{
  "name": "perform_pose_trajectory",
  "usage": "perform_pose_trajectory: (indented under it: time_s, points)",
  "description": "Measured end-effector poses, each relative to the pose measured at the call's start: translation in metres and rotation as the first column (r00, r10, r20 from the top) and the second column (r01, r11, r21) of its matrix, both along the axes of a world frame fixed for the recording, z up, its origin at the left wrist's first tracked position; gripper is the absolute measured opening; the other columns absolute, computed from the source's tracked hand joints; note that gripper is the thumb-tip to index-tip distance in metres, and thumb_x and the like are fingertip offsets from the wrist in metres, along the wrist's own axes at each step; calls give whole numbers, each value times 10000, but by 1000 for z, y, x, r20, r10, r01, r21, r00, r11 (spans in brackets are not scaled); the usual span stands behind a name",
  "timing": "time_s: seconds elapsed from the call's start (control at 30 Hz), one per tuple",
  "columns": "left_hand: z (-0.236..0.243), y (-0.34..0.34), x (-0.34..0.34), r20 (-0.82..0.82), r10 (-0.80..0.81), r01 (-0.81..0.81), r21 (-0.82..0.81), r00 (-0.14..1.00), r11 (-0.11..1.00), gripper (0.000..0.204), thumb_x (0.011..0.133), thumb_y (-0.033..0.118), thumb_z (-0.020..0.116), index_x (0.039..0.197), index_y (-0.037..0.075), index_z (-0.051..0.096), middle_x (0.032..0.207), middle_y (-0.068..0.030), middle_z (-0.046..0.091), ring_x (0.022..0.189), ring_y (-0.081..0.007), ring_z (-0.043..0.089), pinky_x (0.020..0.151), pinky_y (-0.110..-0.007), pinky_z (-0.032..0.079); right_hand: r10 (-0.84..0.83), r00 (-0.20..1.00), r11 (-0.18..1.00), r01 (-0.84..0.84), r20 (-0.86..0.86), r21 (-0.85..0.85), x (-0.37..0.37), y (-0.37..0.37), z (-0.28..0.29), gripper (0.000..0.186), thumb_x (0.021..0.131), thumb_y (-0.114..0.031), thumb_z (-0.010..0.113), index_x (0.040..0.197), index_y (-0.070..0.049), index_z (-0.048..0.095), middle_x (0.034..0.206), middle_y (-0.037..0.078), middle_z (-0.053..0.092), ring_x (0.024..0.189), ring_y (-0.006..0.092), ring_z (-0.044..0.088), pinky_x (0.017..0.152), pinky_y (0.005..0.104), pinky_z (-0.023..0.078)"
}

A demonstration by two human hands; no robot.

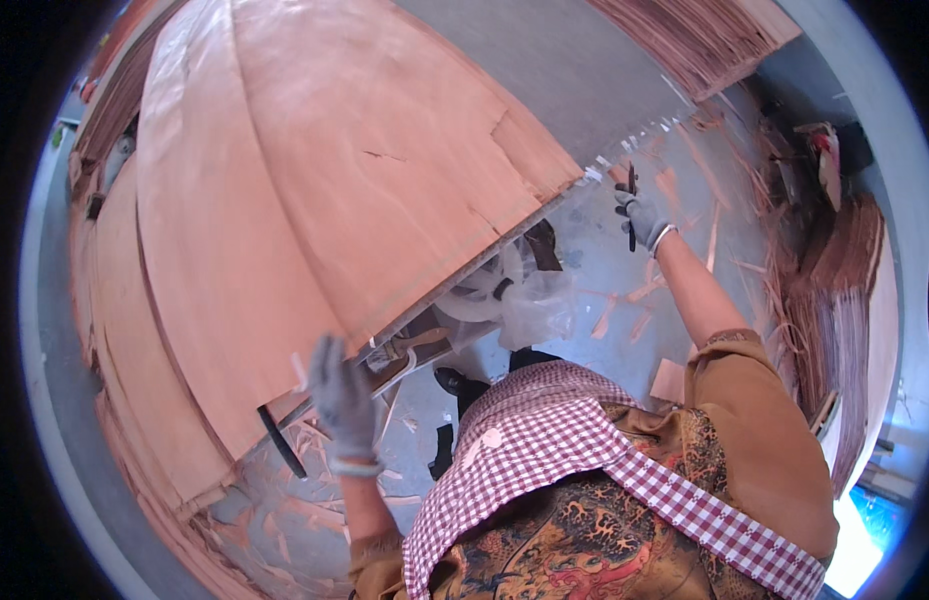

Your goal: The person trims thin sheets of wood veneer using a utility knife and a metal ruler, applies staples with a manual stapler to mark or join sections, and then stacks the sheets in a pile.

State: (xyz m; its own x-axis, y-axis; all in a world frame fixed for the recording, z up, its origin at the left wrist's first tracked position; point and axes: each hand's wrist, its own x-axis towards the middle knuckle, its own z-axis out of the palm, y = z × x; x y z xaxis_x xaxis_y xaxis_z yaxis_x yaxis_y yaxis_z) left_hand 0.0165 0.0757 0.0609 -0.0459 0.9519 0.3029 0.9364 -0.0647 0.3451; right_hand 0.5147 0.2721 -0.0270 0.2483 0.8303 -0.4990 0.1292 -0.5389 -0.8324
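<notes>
A broad, thin sheet of pinkish-brown wood veneer (384, 170) covers the work table, with small cracks in its surface and a ragged right edge. My left hand (344, 405), in a grey glove, is at the sheet's near edge, somewhat blurred. Its fingers look stretched out, and a small white strip (299, 371) shows beside them. Off the sheet's right corner, my gloved right hand (641, 214) closes round a slim black knife-like tool (632, 183), held upright. What its tip is like is too small to tell.
Small white strips (592, 174) line the table's right edge. Below the near edge are a brush (419, 342) and a clear plastic bag (539, 308). A black bar (282, 442) sticks out near my left hand. Veneer stacks (834, 300) stand at right; scraps litter the floor.
</notes>
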Motion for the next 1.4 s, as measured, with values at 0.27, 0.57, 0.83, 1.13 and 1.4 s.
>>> perform_pose_trajectory:
  time_s: [0.27,0.57,0.83,1.13,1.4]
  points:
    - [-3,28,12,-389,126,-189,-130,913,973,361,818,290,559,1114,88,601,1250,-133,513,1176,-310,438,1005,-476,274,232,966,971,-223,-115,88,16,24,-8,307,865,-336,544,1076,-115,576,860,-14,575,628,65,456,492,181,335]
    - [-15,19,5,-348,175,-230,-124,921,965,375,781,230,600,1139,119,596,1251,-130,511,1188,-288,429,1028,-487,242,471,882,874,-463,-23,150,-31,5,61,298,856,-196,614,1078,0,588,840,3,585,695,64,515,615,221,422]
    - [-21,7,-5,-327,214,-243,-50,921,969,397,774,224,614,1163,147,589,1239,-109,520,1181,-269,443,1060,-492,221,815,479,532,-842,-325,94,-253,-31,124,279,887,-278,582,960,-10,605,666,-14,529,570,60,519,521,207,425]
    - [-22,1,-10,-196,201,-217,-60,960,974,391,794,253,587,1165,127,585,1260,-126,504,1198,-275,432,1061,-510,206,830,396,388,-916,-394,-103,-364,-28,65,224,864,-220,570,897,-3,614,591,28,552,460,104,520,438,229,421]
    - [-28,16,22,-227,140,-126,76,964,989,431,813,218,567,1211,57,531,1279,-120,497,1224,-264,430,1078,-483,215,812,420,425,-901,-406,-81,-361,-26,58,185,847,-187,568,871,-9,612,618,20,558,468,91,506,430,245,406]
